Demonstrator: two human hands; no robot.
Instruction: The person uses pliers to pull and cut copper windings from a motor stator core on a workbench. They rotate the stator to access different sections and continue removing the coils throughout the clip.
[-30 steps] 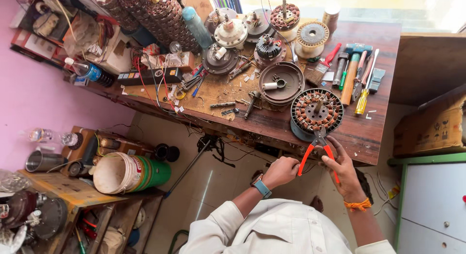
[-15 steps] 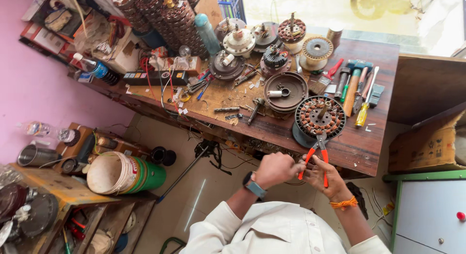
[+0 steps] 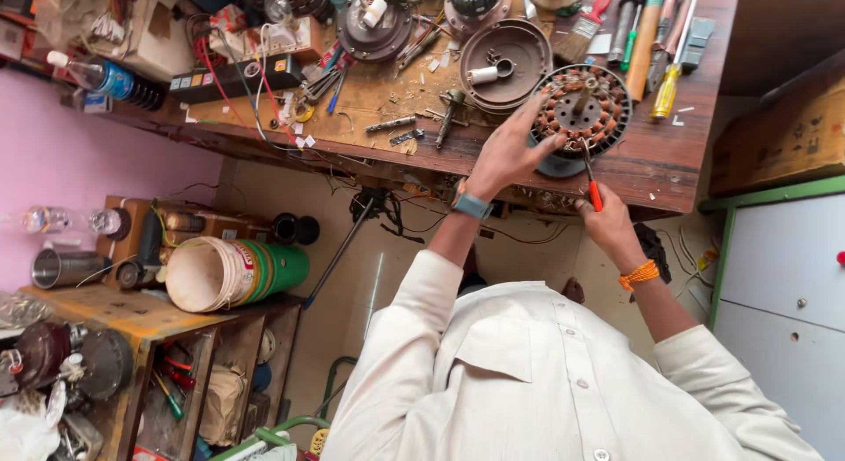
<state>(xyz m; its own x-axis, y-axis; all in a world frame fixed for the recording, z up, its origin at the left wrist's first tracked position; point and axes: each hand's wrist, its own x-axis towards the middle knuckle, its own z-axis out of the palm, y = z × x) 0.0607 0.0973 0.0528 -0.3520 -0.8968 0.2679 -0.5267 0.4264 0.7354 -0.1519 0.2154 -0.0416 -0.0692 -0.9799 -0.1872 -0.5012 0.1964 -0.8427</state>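
A round fan stator with copper windings (image 3: 591,109) lies near the front edge of the wooden workbench (image 3: 678,166). My left hand (image 3: 508,148), a teal band on its wrist, reaches over the bench with its fingers spread on the stator's left rim. My right hand (image 3: 606,219), an orange thread on its wrist, grips red-handled pliers (image 3: 592,181) whose jaws point up at the stator's lower edge.
A dark round motor cover (image 3: 506,51) with a small white roll sits left of the stator. Screwdrivers and other hand tools (image 3: 656,47) lie at the right. A plastic bottle (image 3: 101,75), wires, a white and green bucket (image 3: 231,272) and a low shelf (image 3: 132,316) stand at left.
Both hands rose from below the bench edge up to the stator. The left hand opened and landed on its rim; the pliers now meet its lower edge. The camera moved closer.
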